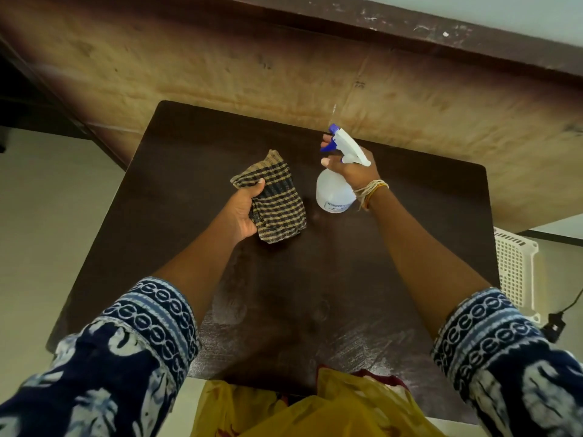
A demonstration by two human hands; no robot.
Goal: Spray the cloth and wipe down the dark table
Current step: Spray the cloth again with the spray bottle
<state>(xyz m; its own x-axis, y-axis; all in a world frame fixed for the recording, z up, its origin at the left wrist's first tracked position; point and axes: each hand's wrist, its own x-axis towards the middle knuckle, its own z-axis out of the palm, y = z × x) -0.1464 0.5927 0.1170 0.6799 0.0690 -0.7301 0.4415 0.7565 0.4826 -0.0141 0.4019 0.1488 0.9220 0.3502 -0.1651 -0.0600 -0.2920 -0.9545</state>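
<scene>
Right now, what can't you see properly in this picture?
All in the head view:
- The label on the spray bottle: print too small to read.
- The neck of the bottle: covered by the right hand.
- Part of the checked cloth: wrapped inside the left hand.
- The near edge of the dark table: covered by yellow clothing.
- The white basket: partly behind the table.
</scene>
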